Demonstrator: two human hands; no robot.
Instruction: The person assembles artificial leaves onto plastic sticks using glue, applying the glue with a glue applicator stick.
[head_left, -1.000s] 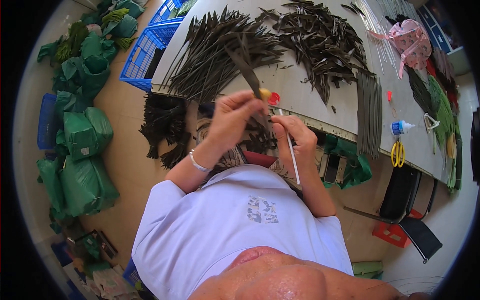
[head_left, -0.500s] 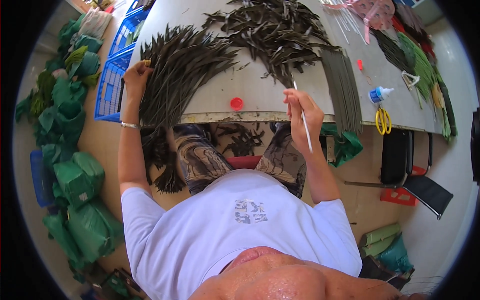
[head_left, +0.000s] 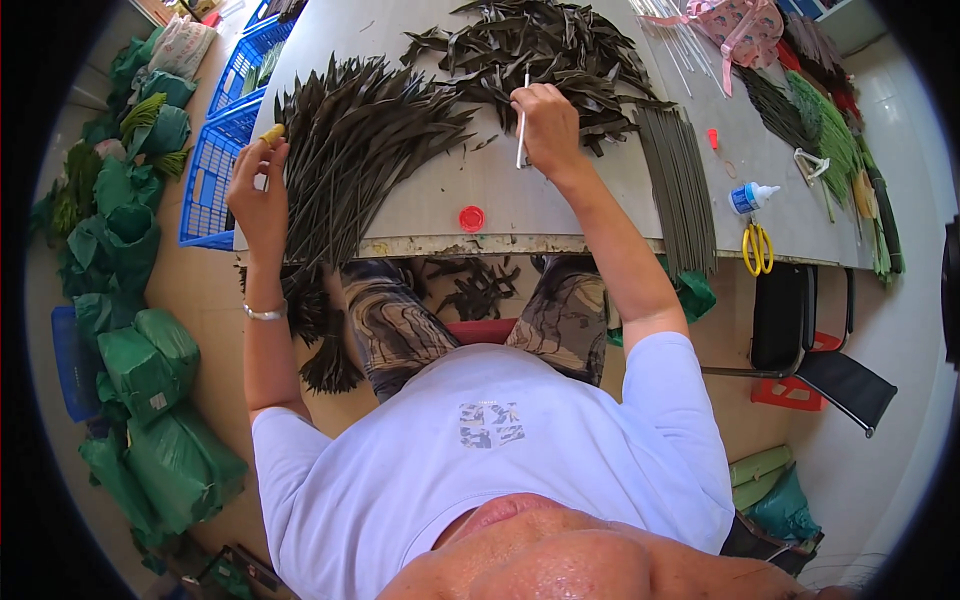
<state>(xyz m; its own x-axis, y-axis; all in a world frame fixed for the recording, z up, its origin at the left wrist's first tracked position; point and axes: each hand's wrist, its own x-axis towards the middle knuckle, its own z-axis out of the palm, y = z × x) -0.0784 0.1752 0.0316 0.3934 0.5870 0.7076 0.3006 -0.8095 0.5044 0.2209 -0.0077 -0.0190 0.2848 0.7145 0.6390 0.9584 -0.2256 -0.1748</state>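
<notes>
My right hand (head_left: 550, 128) is closed round a thin white stick (head_left: 521, 145), held upright at the near edge of a pile of loose dark leaf strips (head_left: 560, 50). My left hand (head_left: 258, 195) is beside the left edge of a fanned bundle of dark, long-stemmed artificial leaves (head_left: 350, 150). Its fingers are apart with nothing visible between them, and a yellow covering (head_left: 272, 134) wraps one fingertip. Between the two arms, a small round red cap (head_left: 471, 218) lies near the table's front edge.
Dark straight stems (head_left: 678, 185) lie right of my right arm. Further right are a glue bottle (head_left: 752, 198) and yellow-handled scissors (head_left: 757, 250) at the table edge. Blue crates (head_left: 208, 185) line the left side. A black chair (head_left: 785, 320) stands at the right; green bags (head_left: 150, 370) fill the left floor.
My right hand has moved up and left with the white stick, onto the leaf pile's near edge. My left hand has shifted slightly left and lower, its fingers now spread.
</notes>
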